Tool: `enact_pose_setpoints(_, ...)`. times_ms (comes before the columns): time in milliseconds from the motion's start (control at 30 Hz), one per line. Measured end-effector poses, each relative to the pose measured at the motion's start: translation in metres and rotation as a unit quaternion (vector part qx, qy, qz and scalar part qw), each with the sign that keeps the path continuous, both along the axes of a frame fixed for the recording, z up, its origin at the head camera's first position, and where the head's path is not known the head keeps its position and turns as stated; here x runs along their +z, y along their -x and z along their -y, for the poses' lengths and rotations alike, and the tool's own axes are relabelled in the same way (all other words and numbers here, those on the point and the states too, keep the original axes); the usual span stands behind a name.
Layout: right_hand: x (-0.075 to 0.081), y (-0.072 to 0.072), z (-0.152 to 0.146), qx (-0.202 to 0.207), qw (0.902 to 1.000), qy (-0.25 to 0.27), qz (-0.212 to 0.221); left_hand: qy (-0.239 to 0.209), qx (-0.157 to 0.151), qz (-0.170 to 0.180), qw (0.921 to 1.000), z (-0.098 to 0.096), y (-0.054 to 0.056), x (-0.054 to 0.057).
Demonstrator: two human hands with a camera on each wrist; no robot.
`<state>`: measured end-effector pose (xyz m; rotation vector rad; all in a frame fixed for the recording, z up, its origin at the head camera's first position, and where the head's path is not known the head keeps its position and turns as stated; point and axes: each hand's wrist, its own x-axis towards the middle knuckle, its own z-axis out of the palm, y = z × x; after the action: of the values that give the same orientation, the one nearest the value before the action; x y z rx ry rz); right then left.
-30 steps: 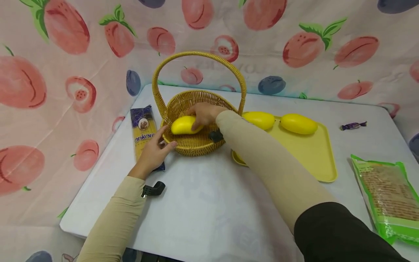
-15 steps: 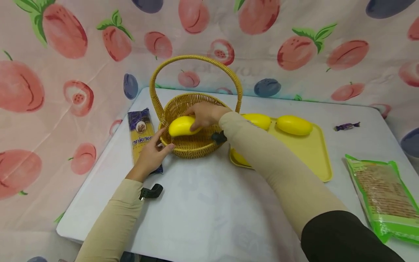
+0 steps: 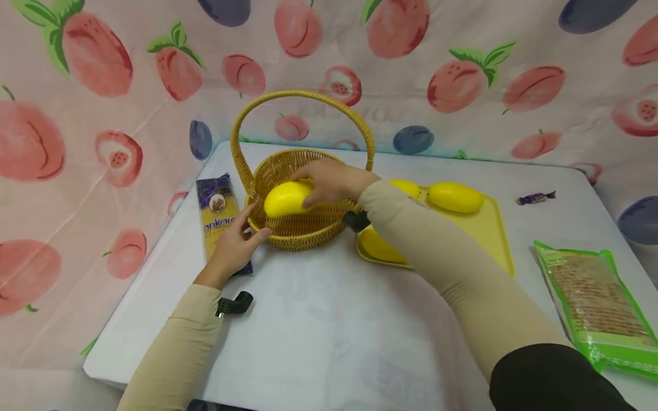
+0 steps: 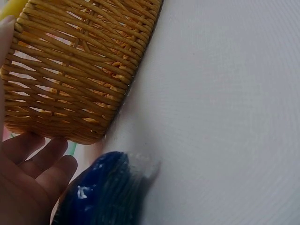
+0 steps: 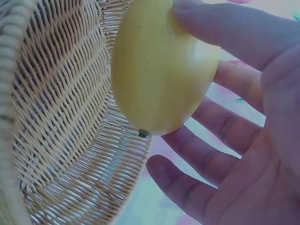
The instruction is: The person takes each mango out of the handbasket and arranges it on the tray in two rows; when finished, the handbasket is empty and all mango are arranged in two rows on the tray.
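Note:
A yellow mango (image 3: pixel 287 200) is within the round wicker basket (image 3: pixel 303 242), towards its left side. My right hand (image 3: pixel 329 180) holds it from the right, thumb and fingers on its skin; the right wrist view shows the mango's small dark stem end. My left hand (image 3: pixel 233 248) holds the basket's left side, with the thumb near the front rim. In the left wrist view, fingertips (image 4: pixel 61 164) touch the woven wall low down. A yellow tray (image 3: pixel 501 245) right of the basket bears more mangoes (image 3: pixel 456 197), partly hidden by my right sleeve.
A spaghetti packet (image 3: pixel 216 214) lies left of the basket, partly behind my left hand. Farther right are a small purple-wrapped sweet (image 3: pixel 536 198) and a green-edged bag (image 3: pixel 596 297) of brown sticks. The basket's tall handle (image 3: pixel 303 94) arches above my right hand.
My right hand and forearm have shifted slightly right, and the mango has turned a little in the grip. The left hand stays at the basket. The head view has shifted slightly.

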<state>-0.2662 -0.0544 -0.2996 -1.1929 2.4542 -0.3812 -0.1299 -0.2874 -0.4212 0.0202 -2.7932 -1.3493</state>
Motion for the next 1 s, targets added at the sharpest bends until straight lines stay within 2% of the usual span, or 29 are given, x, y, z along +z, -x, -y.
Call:
enact_pose_setpoints(367,0.013,-0.018,-0.037,0.010,0.9992,0.037,-0.015,0.000,0.000,-0.007,1.0000,0.000,0.001,0.003)
enact_pose_setpoints(600,0.007,-0.032,-0.071,0.013,0.9980,0.061,-0.013,0.006,0.003,0.010,0.9999,-0.001,-0.002,-0.001)
enact_pose_setpoints(1000,0.002,-0.052,-0.127,-0.038,0.9959,0.078,-0.027,0.009,0.001,0.000,1.0000,-0.002,-0.002,0.002)
